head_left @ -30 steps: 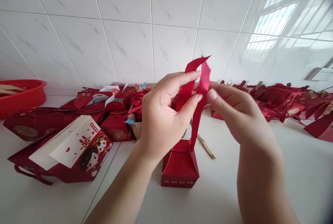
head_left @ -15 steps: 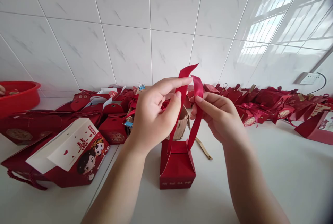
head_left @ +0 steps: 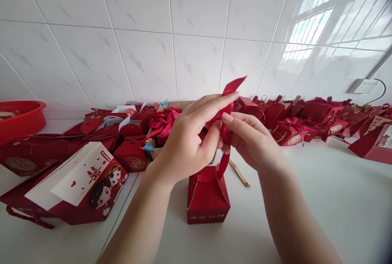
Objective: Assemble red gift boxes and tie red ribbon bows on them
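Observation:
Above a small red gift box [head_left: 208, 198] on the table, both hands hold a red satin ribbon [head_left: 234, 86] that runs up from the box's top. My left hand [head_left: 196, 129] pinches the ribbon between thumb and fingers, its index finger stretched across to the right. Close against it, my right hand [head_left: 251, 137] grips the ribbon with thumb and index finger. One pointed end sticks up past the left fingertips. Where the two strands meet is partly hidden by the fingers.
Left lies a larger red box with a white flap [head_left: 76, 174]. Behind my left hand is a heap of red ribbon [head_left: 163, 125] in a cardboard box. Many red boxes [head_left: 324, 112] line the wall. A gold strip [head_left: 239, 174] lies right of the small box; a red basin [head_left: 23, 115] stands far left.
The two ribbon strands, held apart before, are now brought together. My left hand has moved right toward my right hand, and the fingers of both now meet.

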Demonstrator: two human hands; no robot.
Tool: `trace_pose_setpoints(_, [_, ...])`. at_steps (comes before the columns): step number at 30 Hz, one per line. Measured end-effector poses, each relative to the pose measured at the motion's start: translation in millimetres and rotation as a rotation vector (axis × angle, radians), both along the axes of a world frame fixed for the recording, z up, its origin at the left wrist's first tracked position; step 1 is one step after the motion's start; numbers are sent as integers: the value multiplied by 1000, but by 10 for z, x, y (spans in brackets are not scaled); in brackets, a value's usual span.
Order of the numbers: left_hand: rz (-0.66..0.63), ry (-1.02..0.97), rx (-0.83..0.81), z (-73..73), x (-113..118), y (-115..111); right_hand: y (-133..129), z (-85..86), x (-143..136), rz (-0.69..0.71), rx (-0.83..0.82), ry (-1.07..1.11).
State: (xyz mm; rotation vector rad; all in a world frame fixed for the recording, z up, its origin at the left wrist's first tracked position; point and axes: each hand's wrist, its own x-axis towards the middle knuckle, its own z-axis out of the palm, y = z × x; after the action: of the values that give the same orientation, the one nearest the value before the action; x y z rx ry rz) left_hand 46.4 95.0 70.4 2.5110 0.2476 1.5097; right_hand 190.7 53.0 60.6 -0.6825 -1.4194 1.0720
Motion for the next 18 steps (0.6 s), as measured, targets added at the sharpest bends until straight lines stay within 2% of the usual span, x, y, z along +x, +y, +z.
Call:
trace_pose_setpoints(5, [114, -95, -16, -30, 26, 12, 31, 0, -2, -36, -26, 25])
trace_pose_setpoints(8, [212, -46, -69, -6, -42, 37, 53, -6, 30, 0, -58, 65])
trace_pose_setpoints(11, [194, 22, -207, 27, -128, 86, 67, -13, 67, 12, -82, 76])
trace_pose_setpoints(14, [148, -8, -311, 40, -169, 131, 68, -19, 90, -3, -98, 52])
trace_pose_setpoints(18, [140, -94, -278, 59, -190, 85, 66, -32, 104, 14, -110, 42])
